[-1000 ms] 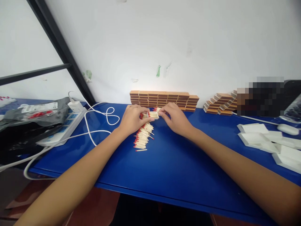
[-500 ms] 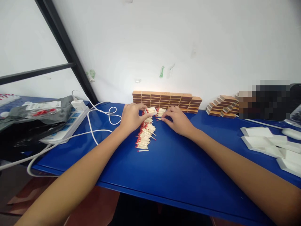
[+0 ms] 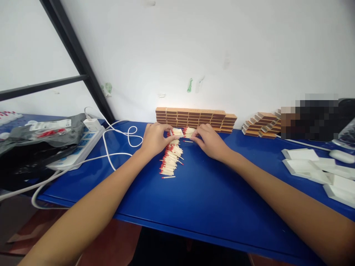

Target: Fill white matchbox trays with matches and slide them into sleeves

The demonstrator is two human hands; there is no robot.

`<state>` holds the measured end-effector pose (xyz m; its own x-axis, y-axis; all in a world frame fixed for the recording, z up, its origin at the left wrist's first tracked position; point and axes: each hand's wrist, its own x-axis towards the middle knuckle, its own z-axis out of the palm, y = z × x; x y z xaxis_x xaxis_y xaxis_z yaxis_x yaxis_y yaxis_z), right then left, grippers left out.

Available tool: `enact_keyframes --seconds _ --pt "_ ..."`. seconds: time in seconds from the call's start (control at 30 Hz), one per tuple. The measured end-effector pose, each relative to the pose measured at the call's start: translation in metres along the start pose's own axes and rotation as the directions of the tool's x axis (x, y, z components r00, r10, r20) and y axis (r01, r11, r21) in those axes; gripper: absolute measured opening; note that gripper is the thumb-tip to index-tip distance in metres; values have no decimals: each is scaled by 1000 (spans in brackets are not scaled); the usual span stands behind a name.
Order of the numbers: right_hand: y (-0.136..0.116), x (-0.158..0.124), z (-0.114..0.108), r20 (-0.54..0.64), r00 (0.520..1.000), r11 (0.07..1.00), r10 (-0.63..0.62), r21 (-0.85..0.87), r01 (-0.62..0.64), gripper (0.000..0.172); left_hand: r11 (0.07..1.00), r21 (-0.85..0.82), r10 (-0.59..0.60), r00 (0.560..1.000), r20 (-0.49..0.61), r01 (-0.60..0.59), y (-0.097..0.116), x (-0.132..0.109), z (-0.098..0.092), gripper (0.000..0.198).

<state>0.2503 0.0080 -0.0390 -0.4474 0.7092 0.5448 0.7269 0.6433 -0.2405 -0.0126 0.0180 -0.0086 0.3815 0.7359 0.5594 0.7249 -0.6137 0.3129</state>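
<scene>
My left hand (image 3: 157,138) grips a small white matchbox tray (image 3: 181,136) between thumb and fingers. Matches lie in the tray, which is tilted above a long heap of red-tipped matches (image 3: 170,159). My right hand (image 3: 209,140) is just right of a smaller pile of matches (image 3: 190,132), its thumb and fingers pinched at the end of a single match (image 3: 188,141). The undersides of the right fingers are hidden. One stray match (image 3: 168,177) rests at the near end of the heap.
Behind the hands, stacked matchbox sleeves (image 3: 194,117) stand along the wall, with more sleeves (image 3: 262,123) to the right. White trays (image 3: 305,166) lie scattered at the right on the blue table (image 3: 210,207). A power strip (image 3: 80,151), white cables (image 3: 107,144) and a grey bag (image 3: 55,133) occupy the left.
The tray in my left hand has tipped and shifted slightly left. My right fingertips have moved slightly right, and the match beside them shows more clearly.
</scene>
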Motion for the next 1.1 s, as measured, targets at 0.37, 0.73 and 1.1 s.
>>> enact_keyframes --seconds 0.37,0.73,1.1 --pt "-23 3 -4 -89 984 965 -152 -229 128 22 995 -76 68 994 81 -62 14 -3 2 31" --pt "-27 3 -4 -110 978 976 -177 -147 161 17 982 -149 122 991 50 -113 14 -3 4 31" --pt "-2 -5 7 -56 998 998 -8 -59 5 19 995 -63 -76 995 -68 72 4 -1 0 29"
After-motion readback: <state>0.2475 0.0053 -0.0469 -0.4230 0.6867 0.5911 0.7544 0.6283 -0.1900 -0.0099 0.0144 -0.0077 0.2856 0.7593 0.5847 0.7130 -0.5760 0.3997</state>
